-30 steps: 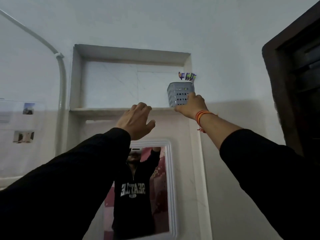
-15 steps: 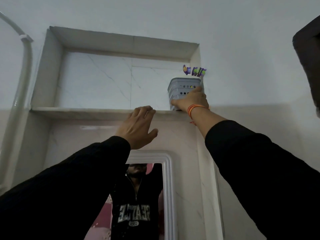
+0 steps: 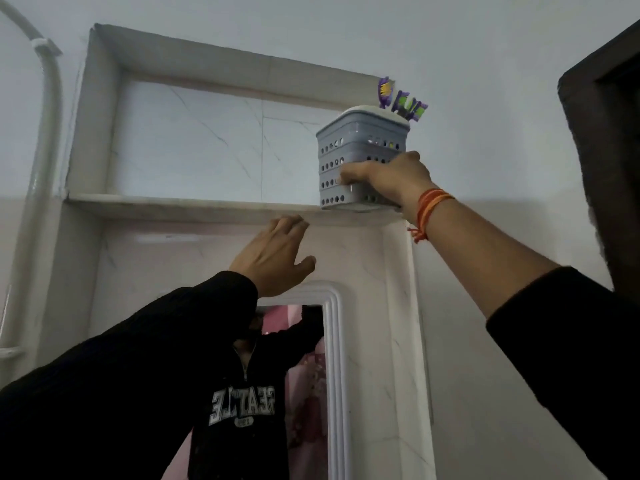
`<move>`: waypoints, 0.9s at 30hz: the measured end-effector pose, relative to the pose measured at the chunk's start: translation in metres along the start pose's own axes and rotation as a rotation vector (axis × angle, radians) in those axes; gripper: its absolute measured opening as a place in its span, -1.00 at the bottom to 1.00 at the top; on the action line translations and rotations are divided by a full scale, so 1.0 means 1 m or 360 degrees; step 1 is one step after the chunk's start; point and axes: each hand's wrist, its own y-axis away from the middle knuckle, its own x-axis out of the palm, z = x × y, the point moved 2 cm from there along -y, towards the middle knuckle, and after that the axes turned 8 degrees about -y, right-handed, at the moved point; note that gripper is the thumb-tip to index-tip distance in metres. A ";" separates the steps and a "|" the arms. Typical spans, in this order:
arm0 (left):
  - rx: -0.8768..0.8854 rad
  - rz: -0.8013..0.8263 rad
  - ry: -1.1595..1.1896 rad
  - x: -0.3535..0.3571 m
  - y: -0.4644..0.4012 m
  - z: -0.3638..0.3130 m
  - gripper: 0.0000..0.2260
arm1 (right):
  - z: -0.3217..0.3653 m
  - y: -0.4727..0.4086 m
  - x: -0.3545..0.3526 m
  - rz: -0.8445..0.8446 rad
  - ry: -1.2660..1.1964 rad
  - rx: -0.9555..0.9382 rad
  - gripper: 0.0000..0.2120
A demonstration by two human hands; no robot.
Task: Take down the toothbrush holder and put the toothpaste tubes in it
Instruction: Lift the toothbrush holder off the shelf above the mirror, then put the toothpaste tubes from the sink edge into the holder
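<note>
The toothbrush holder (image 3: pixel 349 142) is a grey perforated plastic box standing at the right end of a high marble wall niche. Purple and green toothbrush heads (image 3: pixel 401 100) stick out of its top. My right hand (image 3: pixel 388 176) is wrapped around the holder's lower front, fingers closed on it, with orange threads at the wrist. My left hand (image 3: pixel 273 258) is raised just below the shelf ledge (image 3: pixel 180 206), fingers slightly spread, holding nothing. No toothpaste tubes are in view.
A white-framed mirror (image 3: pixel 332 358) hangs below the niche and reflects a person in a black sweatshirt. A white pipe (image 3: pixel 45 133) runs down the left wall. A dark door frame (image 3: pixel 606 150) stands at the right.
The view has come closer to the niche. My right hand has tightened its hold on the holder, which looks slightly tilted at the ledge. My left hand stays under the shelf.
</note>
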 end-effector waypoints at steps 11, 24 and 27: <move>-0.0282 0.0310 0.0712 0.059 0.179 -0.056 -0.57 | -0.131 0.194 0.007 0.0126 -0.0118 0.0280 0.02; -0.0619 0.1355 0.0849 0.169 0.427 -0.101 -0.54 | -0.332 0.448 0.040 0.0203 -0.0042 0.0801 0.17; -0.0716 0.1570 0.0830 0.199 0.457 -0.104 -0.61 | -0.377 0.492 0.043 0.0208 0.0020 0.0917 0.23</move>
